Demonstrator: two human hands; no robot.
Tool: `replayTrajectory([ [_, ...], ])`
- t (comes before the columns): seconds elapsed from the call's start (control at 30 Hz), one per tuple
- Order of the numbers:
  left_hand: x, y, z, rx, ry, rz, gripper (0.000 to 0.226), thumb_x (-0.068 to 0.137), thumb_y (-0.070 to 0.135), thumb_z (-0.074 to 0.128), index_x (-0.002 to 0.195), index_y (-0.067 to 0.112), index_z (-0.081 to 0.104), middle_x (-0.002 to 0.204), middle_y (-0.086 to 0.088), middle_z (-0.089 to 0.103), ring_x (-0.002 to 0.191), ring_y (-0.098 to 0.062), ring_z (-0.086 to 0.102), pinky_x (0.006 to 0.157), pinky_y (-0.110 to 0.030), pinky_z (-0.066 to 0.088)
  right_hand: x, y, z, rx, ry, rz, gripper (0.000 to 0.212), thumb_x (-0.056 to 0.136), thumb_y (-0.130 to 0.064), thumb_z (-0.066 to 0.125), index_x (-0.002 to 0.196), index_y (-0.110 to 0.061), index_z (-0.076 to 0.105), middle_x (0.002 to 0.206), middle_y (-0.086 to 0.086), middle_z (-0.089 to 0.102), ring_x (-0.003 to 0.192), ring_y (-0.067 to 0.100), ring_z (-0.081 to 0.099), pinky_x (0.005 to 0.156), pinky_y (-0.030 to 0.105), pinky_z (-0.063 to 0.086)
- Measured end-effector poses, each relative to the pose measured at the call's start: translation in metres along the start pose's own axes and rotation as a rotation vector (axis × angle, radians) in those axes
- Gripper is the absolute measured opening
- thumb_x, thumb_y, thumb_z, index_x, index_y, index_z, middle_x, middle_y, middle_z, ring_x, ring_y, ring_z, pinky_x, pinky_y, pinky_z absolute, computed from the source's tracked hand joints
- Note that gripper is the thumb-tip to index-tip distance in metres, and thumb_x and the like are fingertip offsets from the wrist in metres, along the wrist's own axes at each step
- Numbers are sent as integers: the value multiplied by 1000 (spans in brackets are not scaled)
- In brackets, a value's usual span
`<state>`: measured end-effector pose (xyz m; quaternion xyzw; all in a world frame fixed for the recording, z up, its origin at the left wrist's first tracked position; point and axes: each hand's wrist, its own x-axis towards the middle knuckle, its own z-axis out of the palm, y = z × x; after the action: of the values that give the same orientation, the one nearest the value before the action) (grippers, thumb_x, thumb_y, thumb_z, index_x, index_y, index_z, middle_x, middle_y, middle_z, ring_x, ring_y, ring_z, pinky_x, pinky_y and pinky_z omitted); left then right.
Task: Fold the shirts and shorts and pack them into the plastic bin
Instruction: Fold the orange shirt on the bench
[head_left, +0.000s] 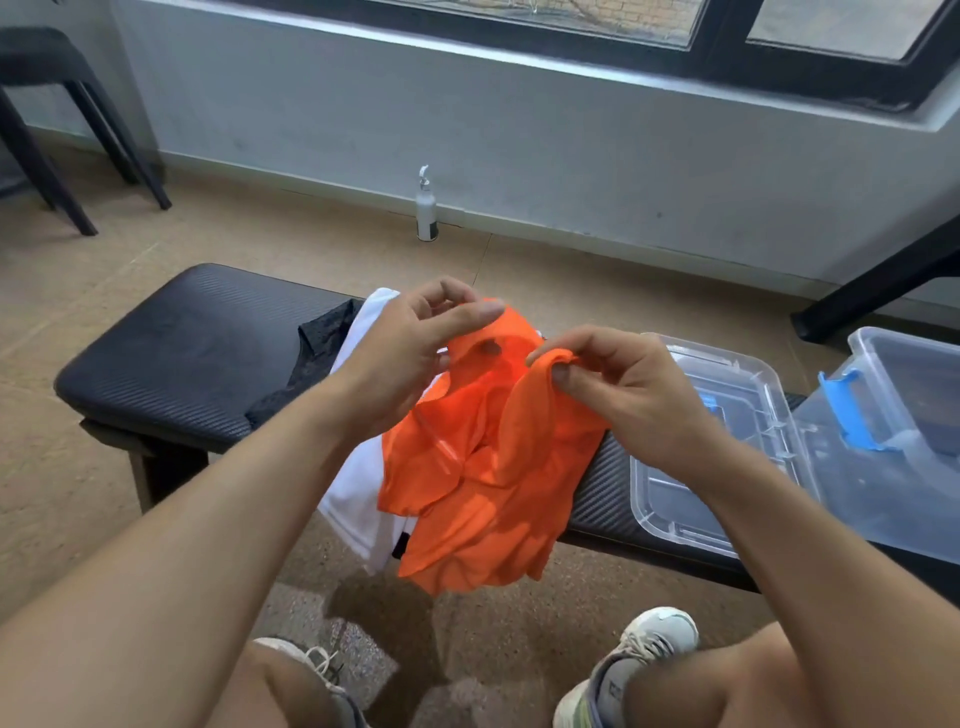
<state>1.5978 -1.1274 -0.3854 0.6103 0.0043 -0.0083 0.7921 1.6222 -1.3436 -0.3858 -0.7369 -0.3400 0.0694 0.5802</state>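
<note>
Holding up an orange garment (483, 467), both hands work its top edge above the bench (182, 364). Left hand (405, 358) is closed in a pinch on the fabric near the upper left edge; right hand (618, 384) is closed on a bunched bit of the edge, thumb and fingers pressed together. The cloth hangs crumpled below the hands, its lower part draped past the bench's front edge toward the floor. Shirt or shorts: cannot tell, it is too bunched.

Under and left of it lies a white garment (358, 493), unfolded, also spilling over the front edge. A dark garment (317, 358) lies crumpled beyond the white one on the bench top. No folded piece is visible anywhere.

Judgement: task is at an early stage. The orange piece is being straightened out for folding, not yet folded; the white and dark pieces look untouched. All folding and all packing appear to remain.

Containers: a clear lid (717, 447) lies flat on the bench just right of the orange garment, nothing on it. The clear bin (904, 415) with a blue latch (852, 410) stands further right, open. Only part of its interior shows; no clothing can be seen inside, though the far part is cut off by the frame edge.
</note>
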Motion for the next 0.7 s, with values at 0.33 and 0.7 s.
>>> replayTrajectory([
  [0.33, -11, -7, 12, 611, 6, 320, 23, 70, -3, 58, 83, 14, 53, 74, -11, 57, 63, -25, 47, 59, -37, 41, -2, -14, 10, -191, 44, -55, 26, 72, -10, 88, 76, -32, 75, 72, -18, 70, 67, -2, 60, 67, 12, 43],
  [0.7, -20, -4, 19, 511, -20, 300, 23, 101, -3, 51, 120, 10, 56, 99, -2, 75, 77, -11, 69, 69, -19, 52, 3, -5, 5, -116, 171, -15, 25, 70, -14, 90, 77, -32, 74, 73, -9, 73, 66, 6, 63, 64, 23, 50],
])
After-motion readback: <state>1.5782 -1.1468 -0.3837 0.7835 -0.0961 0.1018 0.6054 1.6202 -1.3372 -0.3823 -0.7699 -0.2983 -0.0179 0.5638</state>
